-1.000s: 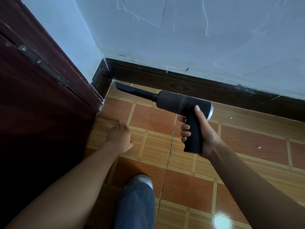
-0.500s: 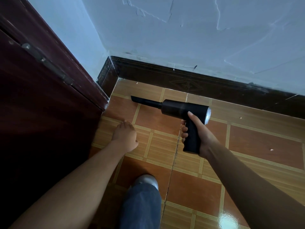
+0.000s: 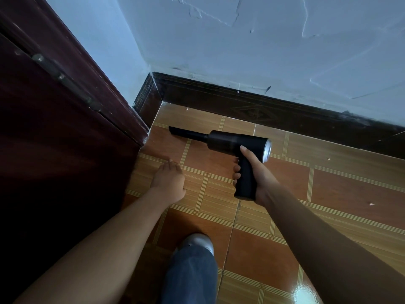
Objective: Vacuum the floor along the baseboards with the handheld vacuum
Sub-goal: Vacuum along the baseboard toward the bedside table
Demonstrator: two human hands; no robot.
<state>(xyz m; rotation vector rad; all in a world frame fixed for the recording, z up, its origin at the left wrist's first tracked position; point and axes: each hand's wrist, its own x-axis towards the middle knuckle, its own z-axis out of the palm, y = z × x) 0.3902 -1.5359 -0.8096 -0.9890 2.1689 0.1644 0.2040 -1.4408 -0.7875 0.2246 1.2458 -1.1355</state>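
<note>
My right hand (image 3: pixel 254 174) grips the handle of the black handheld vacuum (image 3: pixel 232 142), thumb lying up along its body. Its thin nozzle (image 3: pixel 186 133) points left over the orange tiled floor (image 3: pixel 328 194), the tip close to the door's bottom corner. The dark baseboard (image 3: pixel 263 110) runs along the foot of the pale wall just beyond the vacuum. My left hand (image 3: pixel 168 181) reaches forward above the tiles near the door, holding nothing, fingers loosely bent with their tips hidden behind the hand.
A dark red door (image 3: pixel 54 128) fills the left side, its lower corner (image 3: pixel 143 139) near the nozzle. My shoe (image 3: pixel 198 243) and jeans leg (image 3: pixel 190 277) stand on the tiles below. Small white specks (image 3: pixel 370 204) lie on the floor at the right.
The vacuum's nozzle has drawn back from the wall corner and now sits lower over the tiles, farther from the baseboard. My left hand stays near the door.
</note>
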